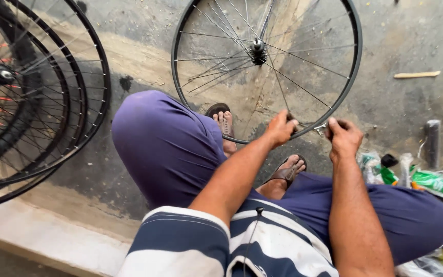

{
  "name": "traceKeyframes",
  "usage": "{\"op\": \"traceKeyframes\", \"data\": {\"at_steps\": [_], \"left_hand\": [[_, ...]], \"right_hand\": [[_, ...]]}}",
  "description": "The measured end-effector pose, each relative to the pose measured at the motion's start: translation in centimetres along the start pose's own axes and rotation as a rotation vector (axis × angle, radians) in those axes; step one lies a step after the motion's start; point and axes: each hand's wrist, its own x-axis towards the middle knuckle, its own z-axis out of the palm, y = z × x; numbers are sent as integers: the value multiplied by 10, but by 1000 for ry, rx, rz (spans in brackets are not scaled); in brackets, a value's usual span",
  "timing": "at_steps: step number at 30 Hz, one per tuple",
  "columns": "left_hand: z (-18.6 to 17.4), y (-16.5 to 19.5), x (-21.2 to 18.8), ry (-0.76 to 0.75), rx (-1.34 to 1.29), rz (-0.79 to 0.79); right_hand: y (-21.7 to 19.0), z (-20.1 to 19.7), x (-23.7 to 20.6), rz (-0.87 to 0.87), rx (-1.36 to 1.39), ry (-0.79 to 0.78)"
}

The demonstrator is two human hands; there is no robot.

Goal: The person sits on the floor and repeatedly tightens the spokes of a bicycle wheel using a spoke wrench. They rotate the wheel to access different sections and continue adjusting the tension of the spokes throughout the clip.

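Observation:
A bare black bicycle wheel rim [355, 61] with thin spokes and a central hub [258, 50] stands upright on the concrete floor in front of me. My left hand [280, 127] is closed on the lower edge of the rim. My right hand [343, 135] grips the rim a little to the right, fingers curled by a small metal part at the rim. I sit with purple trousers [165, 143] and sandalled feet [225, 123] under the wheel.
Several spoked wheels [37, 97] lean at the left. A wooden stick [416, 75] lies on the floor at upper right. Plastic bags and green packets [437, 182] and a dark tool handle [431, 141] sit at the right. A concrete step edge [42, 236] runs at lower left.

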Motion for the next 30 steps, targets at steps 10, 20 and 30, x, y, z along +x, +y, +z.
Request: {"op": "traceKeyframes", "data": {"at_steps": [10,20,30], "left_hand": [[35,15,21,60,29,-17],[19,34,17,-35,11,-99],[16,40,17,-70,24,-121]], "right_hand": [[17,-10,-24,128,-55,-107],[26,5,-9,-118,-295,-81],[13,10,-13,-95,-353,-163]]}}
